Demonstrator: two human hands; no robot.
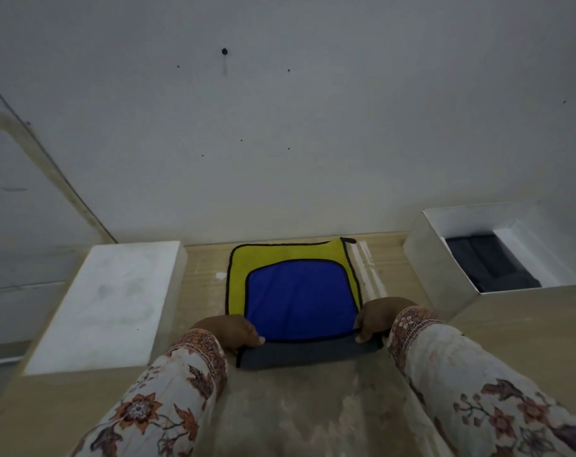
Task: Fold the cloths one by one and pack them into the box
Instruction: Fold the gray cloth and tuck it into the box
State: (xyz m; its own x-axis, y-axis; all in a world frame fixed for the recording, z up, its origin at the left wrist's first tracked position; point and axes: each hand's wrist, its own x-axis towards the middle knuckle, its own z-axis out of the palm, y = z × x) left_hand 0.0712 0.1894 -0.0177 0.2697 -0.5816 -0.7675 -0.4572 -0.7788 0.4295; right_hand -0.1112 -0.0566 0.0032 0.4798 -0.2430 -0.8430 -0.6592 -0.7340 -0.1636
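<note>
A blue cloth (300, 301) with black edging lies on a larger yellow-green cloth (280, 257) in the middle of the table. Its near edge is turned up, showing a grey underside (308, 352). My left hand (230, 333) grips the near left corner of the blue cloth, and my right hand (380, 319) grips the near right corner. An open white box (445, 291) stands at the right, with dark folded cloths (491, 267) inside it.
A white box lid (105, 305) lies upside down on the left of the wooden table (280, 407). A grey-white wall (280, 127) rises just behind the cloths.
</note>
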